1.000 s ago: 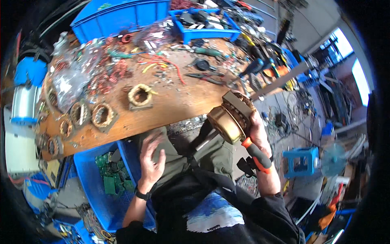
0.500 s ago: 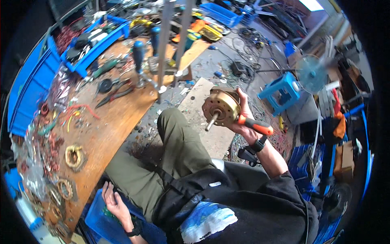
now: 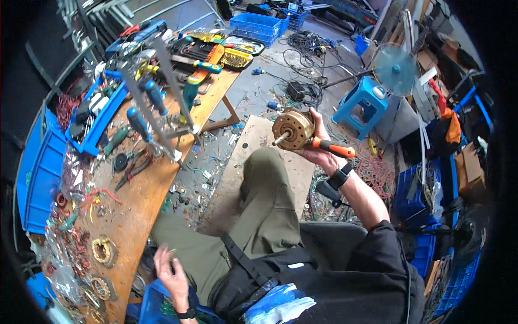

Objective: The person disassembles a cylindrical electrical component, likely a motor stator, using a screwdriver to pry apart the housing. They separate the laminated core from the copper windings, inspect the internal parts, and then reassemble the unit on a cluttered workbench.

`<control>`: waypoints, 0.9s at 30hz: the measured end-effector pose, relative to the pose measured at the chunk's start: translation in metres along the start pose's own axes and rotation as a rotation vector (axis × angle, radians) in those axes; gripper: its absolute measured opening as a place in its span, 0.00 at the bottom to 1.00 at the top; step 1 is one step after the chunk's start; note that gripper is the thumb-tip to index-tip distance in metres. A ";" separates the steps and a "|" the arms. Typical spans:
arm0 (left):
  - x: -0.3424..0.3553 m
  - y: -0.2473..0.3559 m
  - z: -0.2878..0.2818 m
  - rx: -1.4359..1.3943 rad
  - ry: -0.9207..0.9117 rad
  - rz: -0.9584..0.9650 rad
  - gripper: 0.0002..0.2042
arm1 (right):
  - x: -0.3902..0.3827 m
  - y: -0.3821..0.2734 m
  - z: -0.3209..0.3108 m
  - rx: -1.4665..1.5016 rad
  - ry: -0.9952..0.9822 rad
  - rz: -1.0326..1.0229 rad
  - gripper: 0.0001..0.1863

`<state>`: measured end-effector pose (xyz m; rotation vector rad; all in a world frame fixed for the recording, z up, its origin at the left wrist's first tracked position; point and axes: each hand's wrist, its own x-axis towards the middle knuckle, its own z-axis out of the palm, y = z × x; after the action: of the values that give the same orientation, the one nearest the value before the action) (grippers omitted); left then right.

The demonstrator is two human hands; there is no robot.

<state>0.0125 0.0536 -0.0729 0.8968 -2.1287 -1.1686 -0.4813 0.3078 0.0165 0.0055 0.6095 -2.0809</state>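
Head cam: R hand [image 3: 322, 155] fwd, gripping motor [image 3: 300, 127] & orange-handled tool [image 3: 335, 148]; L hand [image 3: 172, 276] low by thigh [image 3: 189, 240], empty.

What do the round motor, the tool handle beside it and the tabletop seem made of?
Round motor: probably metal, brass-toned, with a dull sheen.
Tool handle: likely plastic, perhaps rubber too; smooth orange against matte black.
Tabletop: apparently wood or veneer, worn, judging by its brown, streaky surface.

Brassy gold on the motor [image 3: 294, 125], orange and black on the tool handle [image 3: 335, 147]. Olive green on the trousers [image 3: 264, 183], blue-and-white print [image 3: 279, 304] on the black shirt [image 3: 350, 281].
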 end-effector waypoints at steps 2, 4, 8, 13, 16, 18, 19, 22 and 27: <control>0.023 0.030 0.023 -0.026 -0.112 0.069 0.12 | 0.002 -0.016 -0.006 -0.100 -0.010 -0.082 0.34; 0.055 0.083 0.051 0.100 -0.241 0.141 0.12 | 0.002 -0.041 -0.025 -0.246 0.113 -0.188 0.31; 0.122 0.148 0.125 0.112 -0.411 0.434 0.14 | 0.012 -0.092 -0.065 -0.656 0.166 -0.426 0.24; 0.199 0.209 0.238 0.038 -0.594 0.513 0.14 | 0.015 -0.135 -0.118 -0.983 0.433 -0.581 0.39; 0.241 0.207 0.311 -0.062 -0.684 0.476 0.14 | 0.026 -0.151 -0.156 -1.082 0.558 -0.606 0.41; 0.264 0.198 0.354 -0.113 -0.716 0.395 0.14 | 0.039 -0.156 -0.183 -1.185 0.623 -0.610 0.43; 0.274 0.196 0.377 -0.187 -0.756 0.330 0.13 | 0.046 -0.157 -0.205 -1.182 0.642 -0.639 0.44; 0.301 0.179 0.432 -0.231 -0.777 0.270 0.12 | 0.063 -0.153 -0.268 -1.268 0.769 -0.685 0.43; 0.323 0.150 0.477 -0.145 -0.716 0.181 0.12 | 0.084 -0.141 -0.361 -1.421 0.887 -0.729 0.42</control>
<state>-0.5785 0.1077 -0.1227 0.2109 -2.5433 -1.6932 -0.7227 0.4560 -0.2604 -0.1294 2.8237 -1.6917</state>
